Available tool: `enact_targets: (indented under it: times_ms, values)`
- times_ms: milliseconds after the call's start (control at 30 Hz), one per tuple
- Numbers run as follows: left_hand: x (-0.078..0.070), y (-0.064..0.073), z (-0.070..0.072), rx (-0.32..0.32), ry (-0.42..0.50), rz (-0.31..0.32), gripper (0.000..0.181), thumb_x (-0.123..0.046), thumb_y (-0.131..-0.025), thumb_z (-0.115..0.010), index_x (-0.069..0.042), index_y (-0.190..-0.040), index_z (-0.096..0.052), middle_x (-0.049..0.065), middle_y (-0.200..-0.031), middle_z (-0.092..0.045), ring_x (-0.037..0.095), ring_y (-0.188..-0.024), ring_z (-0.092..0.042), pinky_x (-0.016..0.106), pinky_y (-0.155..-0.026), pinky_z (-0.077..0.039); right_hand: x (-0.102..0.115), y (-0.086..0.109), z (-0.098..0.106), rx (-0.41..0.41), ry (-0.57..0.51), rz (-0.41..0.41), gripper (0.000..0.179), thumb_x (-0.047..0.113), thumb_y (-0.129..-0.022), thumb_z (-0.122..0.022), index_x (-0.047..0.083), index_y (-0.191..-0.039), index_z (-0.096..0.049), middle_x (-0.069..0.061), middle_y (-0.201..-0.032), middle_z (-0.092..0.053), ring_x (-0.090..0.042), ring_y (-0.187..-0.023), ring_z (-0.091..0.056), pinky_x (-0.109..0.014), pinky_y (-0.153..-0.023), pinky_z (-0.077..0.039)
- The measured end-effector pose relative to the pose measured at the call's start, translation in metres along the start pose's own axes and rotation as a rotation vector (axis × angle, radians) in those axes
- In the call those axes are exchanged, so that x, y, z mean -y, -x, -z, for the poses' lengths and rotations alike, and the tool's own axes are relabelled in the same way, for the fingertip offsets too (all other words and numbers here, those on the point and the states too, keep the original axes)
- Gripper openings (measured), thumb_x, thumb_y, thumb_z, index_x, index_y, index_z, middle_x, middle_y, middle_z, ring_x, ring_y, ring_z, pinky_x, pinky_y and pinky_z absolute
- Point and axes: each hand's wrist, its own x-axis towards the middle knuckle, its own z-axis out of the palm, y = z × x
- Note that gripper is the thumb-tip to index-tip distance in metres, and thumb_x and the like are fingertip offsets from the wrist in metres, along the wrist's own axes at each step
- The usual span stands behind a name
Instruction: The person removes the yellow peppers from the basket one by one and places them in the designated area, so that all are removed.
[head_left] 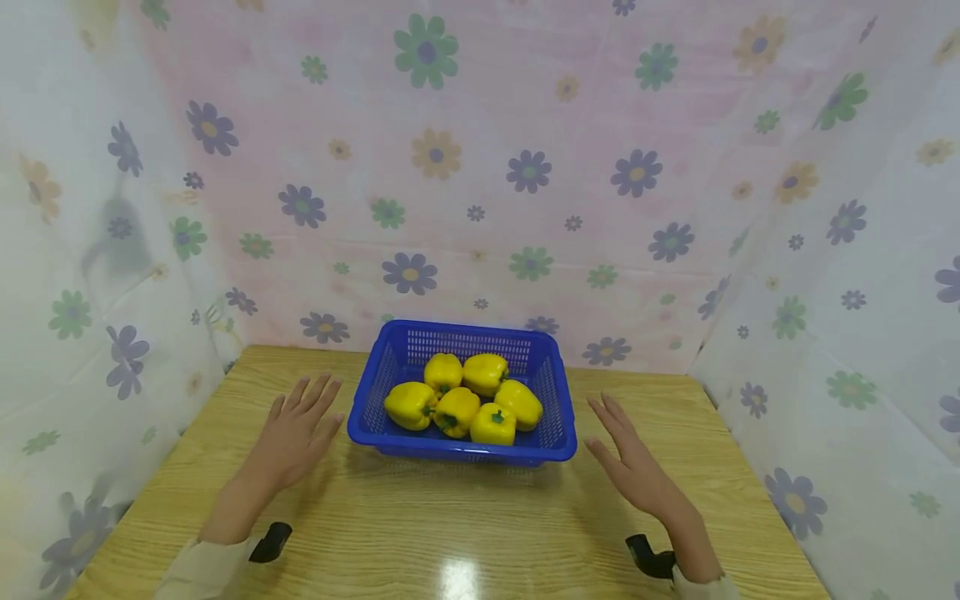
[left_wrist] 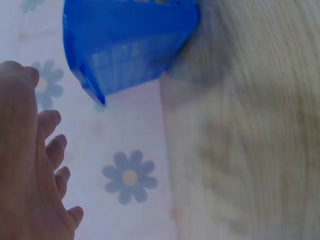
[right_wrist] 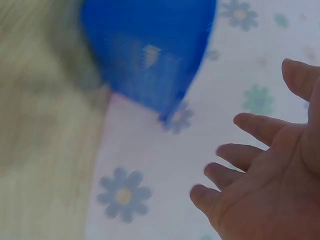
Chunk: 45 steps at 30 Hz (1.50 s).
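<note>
A blue plastic basket [head_left: 463, 452] with mesh sides sits toward the back of the table. Several yellow bell peppers [head_left: 456, 410] lie inside it, some with green stems showing. My left hand [head_left: 291, 437] is held just left of the basket, its fingers extended and apart from the rim. On the other side, my right hand [head_left: 633, 462] has its fingers stretched forward, a short gap from the basket's right edge. Both wrist views show bare palms with nothing in them, beside the blue basket wall [left_wrist: 130, 55].
The wood-grain table [head_left: 420, 533] extends in front of the basket and to both sides. Floral cloth [head_left: 480, 208] hangs behind the table and along its left and right. A black strap piece [head_left: 272, 542] is at the left wrist, another [head_left: 649, 557] at the right.
</note>
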Motion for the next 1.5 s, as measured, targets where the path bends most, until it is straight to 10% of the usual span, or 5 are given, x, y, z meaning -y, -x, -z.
enact_targets:
  times_ms: [433, 967, 1500]
  values:
    - [-0.030, -0.027, -0.012, 0.039, 0.032, -0.066, 0.062, -0.045, -0.109, -0.039, -0.013, -0.162, -0.029, 0.015, -0.169, -0.021, 0.045, -0.155, -0.010, 0.074, -0.118, -0.007, 0.059, -0.059, 0.011, 0.234, -0.078, 0.072, 0.061, 0.031, -0.109, -0.049, 0.012, -0.162, -0.026, -0.019, -0.167, -0.024, -0.045, -0.152, -0.022, -0.071, -0.115, -0.026]
    - [-0.042, -0.019, -0.036, 0.012, 0.013, 0.008, 0.058, -0.038, -0.109, -0.045, -0.012, -0.160, -0.034, 0.015, -0.167, -0.025, 0.045, -0.154, -0.016, 0.072, -0.118, -0.011, 0.046, -0.152, -0.012, 0.503, 0.123, -0.056, 0.057, 0.027, -0.109, -0.045, -0.002, -0.157, -0.032, -0.024, -0.161, -0.034, -0.045, -0.148, -0.032, -0.060, -0.119, -0.030]
    - [-0.048, -0.007, -0.042, -0.065, 0.024, 0.040, 0.055, -0.032, -0.108, -0.047, -0.009, -0.158, -0.039, 0.015, -0.165, -0.030, 0.047, -0.152, -0.021, 0.073, -0.117, -0.016, 0.030, -0.177, -0.039, 0.625, 0.186, -0.244, 0.054, 0.024, -0.108, -0.047, 0.003, -0.156, -0.037, -0.022, -0.163, -0.032, -0.043, -0.151, -0.027, -0.059, -0.121, -0.027]
